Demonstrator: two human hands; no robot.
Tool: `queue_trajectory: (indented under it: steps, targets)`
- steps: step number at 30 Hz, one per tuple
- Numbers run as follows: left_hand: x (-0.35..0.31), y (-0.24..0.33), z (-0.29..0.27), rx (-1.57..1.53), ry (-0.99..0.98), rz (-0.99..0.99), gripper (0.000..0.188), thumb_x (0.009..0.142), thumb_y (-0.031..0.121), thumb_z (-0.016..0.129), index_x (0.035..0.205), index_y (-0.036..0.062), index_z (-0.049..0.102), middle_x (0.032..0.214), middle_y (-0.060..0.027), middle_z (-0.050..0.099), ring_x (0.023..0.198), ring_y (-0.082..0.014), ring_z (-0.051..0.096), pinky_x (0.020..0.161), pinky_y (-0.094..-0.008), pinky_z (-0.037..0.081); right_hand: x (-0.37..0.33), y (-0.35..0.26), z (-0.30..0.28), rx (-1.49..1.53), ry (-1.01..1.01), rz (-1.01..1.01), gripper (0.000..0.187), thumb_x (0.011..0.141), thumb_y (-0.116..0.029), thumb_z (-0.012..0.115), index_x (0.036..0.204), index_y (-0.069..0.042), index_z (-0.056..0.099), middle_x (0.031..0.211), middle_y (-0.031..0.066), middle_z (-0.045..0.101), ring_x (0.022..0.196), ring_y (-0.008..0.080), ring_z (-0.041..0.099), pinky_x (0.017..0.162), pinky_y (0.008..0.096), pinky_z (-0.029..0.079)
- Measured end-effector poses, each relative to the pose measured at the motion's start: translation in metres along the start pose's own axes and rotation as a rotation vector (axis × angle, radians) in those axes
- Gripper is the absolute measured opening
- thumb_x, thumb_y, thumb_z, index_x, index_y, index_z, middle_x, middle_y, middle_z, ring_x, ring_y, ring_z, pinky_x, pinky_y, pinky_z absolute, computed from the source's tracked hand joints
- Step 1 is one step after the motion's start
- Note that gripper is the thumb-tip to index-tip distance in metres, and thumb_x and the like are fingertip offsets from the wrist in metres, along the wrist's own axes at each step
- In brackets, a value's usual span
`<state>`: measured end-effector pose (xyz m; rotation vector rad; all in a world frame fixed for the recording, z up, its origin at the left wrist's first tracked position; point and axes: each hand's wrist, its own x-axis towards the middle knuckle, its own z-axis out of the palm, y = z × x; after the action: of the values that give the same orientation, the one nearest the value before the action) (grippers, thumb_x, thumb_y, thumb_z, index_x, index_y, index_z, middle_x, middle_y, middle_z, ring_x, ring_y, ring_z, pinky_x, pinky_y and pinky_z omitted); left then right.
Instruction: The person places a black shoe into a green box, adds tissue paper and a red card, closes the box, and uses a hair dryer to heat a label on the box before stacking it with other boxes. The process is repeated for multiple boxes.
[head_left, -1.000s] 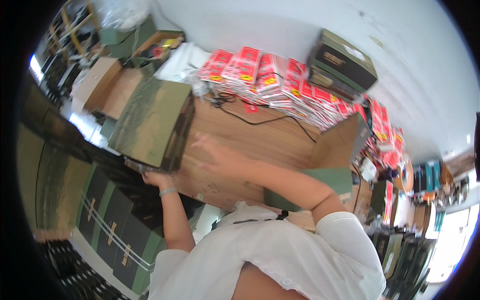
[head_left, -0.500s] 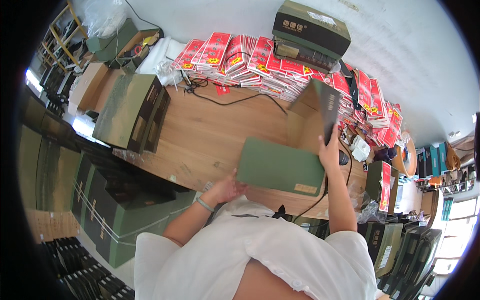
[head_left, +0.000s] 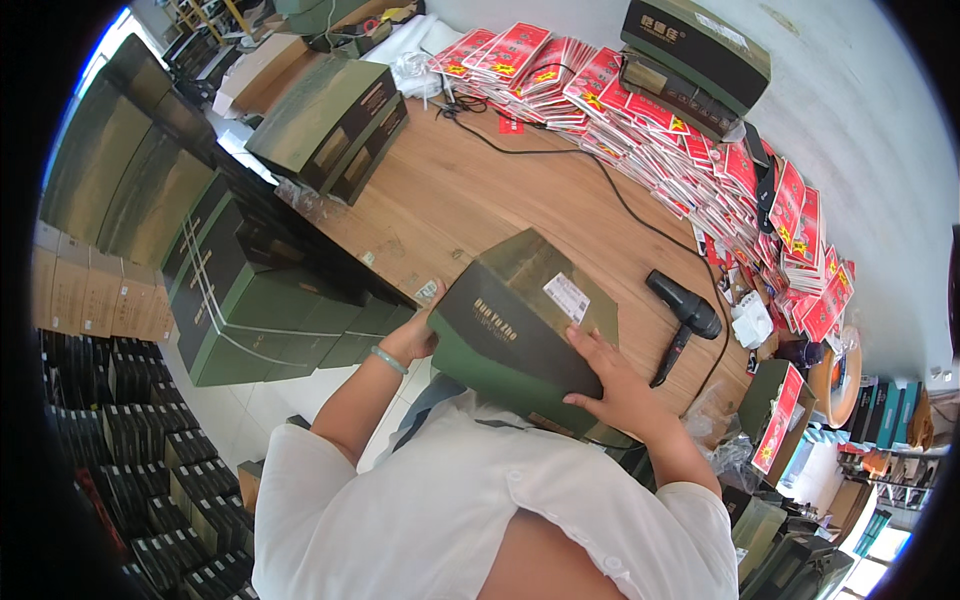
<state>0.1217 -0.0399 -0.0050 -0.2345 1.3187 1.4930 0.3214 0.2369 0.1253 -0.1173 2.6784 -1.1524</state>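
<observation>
A dark green lidded cardboard box (head_left: 500, 290) with a black front band and a white label is held at the table's near edge, tilted toward my body. My left hand (head_left: 425, 330), a pale bangle on its wrist, grips the box's left end; some of its fingers are hidden behind the corner. Against the right side of the box presses my right hand (head_left: 612, 383), thumb and fingers apart. The box looks closed. To its right lies a black hair dryer (head_left: 686, 318), which neither hand touches.
Along the wall runs a long pile of red printed packets (head_left: 640, 130), with two stacked boxes (head_left: 697, 55) on it. More boxes (head_left: 330, 125) stand at the table's left, and tied cartons (head_left: 270, 300) beyond its edge. A black cord (head_left: 540, 152) crosses the wooden tabletop (head_left: 450, 190).
The box was open, its plain green face toward me; now it is closed and turned, label upward. My right hand has moved from the raised lid to the box's side. The view has shifted.
</observation>
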Motion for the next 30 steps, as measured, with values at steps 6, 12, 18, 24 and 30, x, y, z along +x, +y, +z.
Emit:
queue_trajectory:
  steps: [6,12,18,24,30]
  targets:
    - [0.003,-0.04,-0.051,-0.237,-0.142,-0.007,0.094,0.087,0.08,0.03,0.149,0.0091,0.036,0.15,-0.01,0.043,0.136,-0.025,0.041,0.112,-0.0414,0.033,-0.015,-0.016,0.043,-0.151,-0.204,-0.042,0.089,0.077,-0.024,0.078,0.152,-0.029,0.03,0.158,-0.0037,0.03,0.145,0.0415,0.022,0.112,0.0698,0.018]
    - [-0.047,-0.072,-0.107,0.03,-0.307,-0.083,0.095,0.085,0.081,0.032,0.152,0.0146,0.032,0.155,-0.0074,0.034,0.143,-0.0231,0.032,0.113,-0.0443,0.031,-0.005,-0.062,0.095,-0.262,-0.293,-0.125,0.094,0.074,-0.018,0.079,0.152,-0.032,0.03,0.157,-0.0073,0.032,0.145,0.0426,0.022,0.112,0.0699,0.016]
    - [-0.149,-0.112,-0.178,-0.181,-0.266,0.032,0.077,0.092,0.068,0.044,0.145,0.0122,0.044,0.147,-0.0088,0.046,0.135,-0.0215,0.043,0.11,-0.0419,0.037,0.038,-0.149,0.138,-0.374,-0.485,-0.26,0.088,0.075,-0.012,0.077,0.15,-0.028,0.034,0.157,-0.0042,0.032,0.146,0.0421,0.019,0.113,0.0694,0.013]
    - [-0.243,-0.208,-0.22,-0.642,-0.02,-0.138,0.081,0.084,0.066,0.058,0.143,0.0122,0.045,0.147,-0.0131,0.045,0.132,-0.0318,0.044,0.105,-0.0521,0.037,0.082,-0.212,0.183,-0.311,-0.415,-0.303,0.074,0.082,-0.021,0.072,0.148,-0.015,0.04,0.152,0.0176,0.038,0.144,0.0388,0.029,0.117,0.0545,0.015]
    - [-0.355,-0.351,-0.243,-1.16,0.333,0.04,0.103,0.073,0.077,0.059,0.149,0.0143,0.03,0.149,-0.0181,0.037,0.134,-0.0432,0.036,0.098,-0.0678,0.032,0.124,-0.193,0.251,-0.134,-0.096,-0.356,0.056,0.092,-0.008,0.059,0.144,-0.002,0.04,0.146,0.0204,0.044,0.138,0.0344,0.038,0.115,0.0406,0.027]
